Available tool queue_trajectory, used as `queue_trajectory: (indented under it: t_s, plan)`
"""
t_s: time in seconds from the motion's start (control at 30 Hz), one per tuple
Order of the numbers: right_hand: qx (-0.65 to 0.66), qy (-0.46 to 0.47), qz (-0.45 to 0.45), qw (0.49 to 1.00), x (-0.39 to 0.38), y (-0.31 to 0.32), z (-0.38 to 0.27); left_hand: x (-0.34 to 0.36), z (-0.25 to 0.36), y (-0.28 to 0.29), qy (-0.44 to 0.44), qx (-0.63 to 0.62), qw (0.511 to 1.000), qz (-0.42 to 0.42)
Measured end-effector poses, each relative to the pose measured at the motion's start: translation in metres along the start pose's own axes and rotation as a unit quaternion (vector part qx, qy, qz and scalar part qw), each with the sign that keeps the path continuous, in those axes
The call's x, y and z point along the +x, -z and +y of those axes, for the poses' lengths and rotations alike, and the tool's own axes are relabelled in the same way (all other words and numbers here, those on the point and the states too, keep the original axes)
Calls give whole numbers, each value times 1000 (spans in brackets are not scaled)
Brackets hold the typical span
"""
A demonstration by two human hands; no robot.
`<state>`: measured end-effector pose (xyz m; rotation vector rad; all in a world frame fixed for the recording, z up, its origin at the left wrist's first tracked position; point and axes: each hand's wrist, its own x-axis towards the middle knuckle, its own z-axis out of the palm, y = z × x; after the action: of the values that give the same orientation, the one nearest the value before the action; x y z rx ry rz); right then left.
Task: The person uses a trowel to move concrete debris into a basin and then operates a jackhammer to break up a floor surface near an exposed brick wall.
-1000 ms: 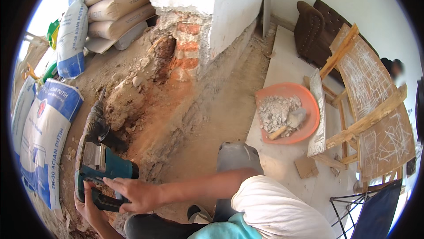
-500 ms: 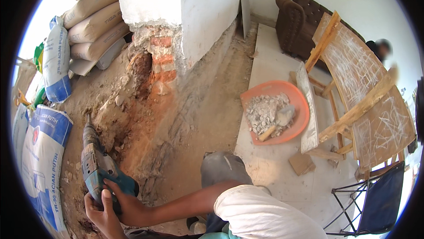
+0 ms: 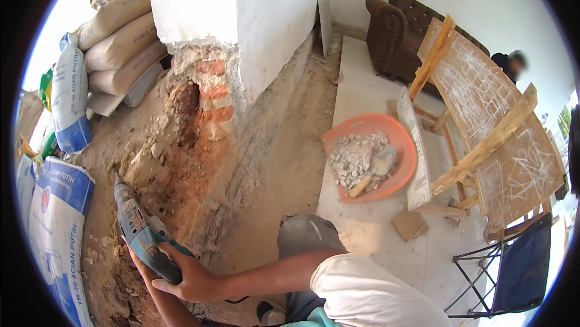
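A teal and grey rotary hammer (image 3: 142, 230) lies angled at the lower left, its bit at the broken, dusty ground (image 3: 124, 155) beside white-and-blue sacks (image 3: 60, 224). My right hand (image 3: 187, 275) is closed round its rear grip. My left hand (image 3: 142, 263) is closed on the tool's left side, its fingers mostly hidden behind the body. Past the bit, exposed red brick (image 3: 214, 115) shows at the foot of a white wall corner (image 3: 193, 0), with crumbled soil and stones around it.
An orange tub (image 3: 408, 164) of rubble with a trowel (image 3: 380, 164) sits on pale tiles, near a wooden frame with scratched board (image 3: 507, 164). A folding chair (image 3: 519, 266), brown sofa (image 3: 386, 37) and a person (image 3: 507, 67) are at right. Stacked sacks (image 3: 121, 55) stand upper left.
My view has swung, so surroundings sit lower and farther left in it. The rotary hammer, held in both hands, has turned from its side profile to show more of its top.
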<state>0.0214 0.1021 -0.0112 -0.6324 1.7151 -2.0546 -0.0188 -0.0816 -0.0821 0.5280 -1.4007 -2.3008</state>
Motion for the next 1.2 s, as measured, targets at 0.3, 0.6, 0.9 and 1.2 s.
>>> queue_trajectory:
  t_s: [0.3, 0.6, 0.9, 1.2]
  plan:
    - [25, 60, 4, 998, 9, 13, 16, 24, 15, -17, 55, -77, 988, -124]
    - [-119, 145, -30, 982, -23, 37, -28, 11, -23, -11, 2, -211, 973, -93]
    - [-144, 90, -13, 985, -88, 50, -63, -47, 17, -87, 3, -248, 930, -271]
    - [-126, 100, 198, 967, -167, 56, -115, -121, -29, -163, 131, -220, 882, -395]
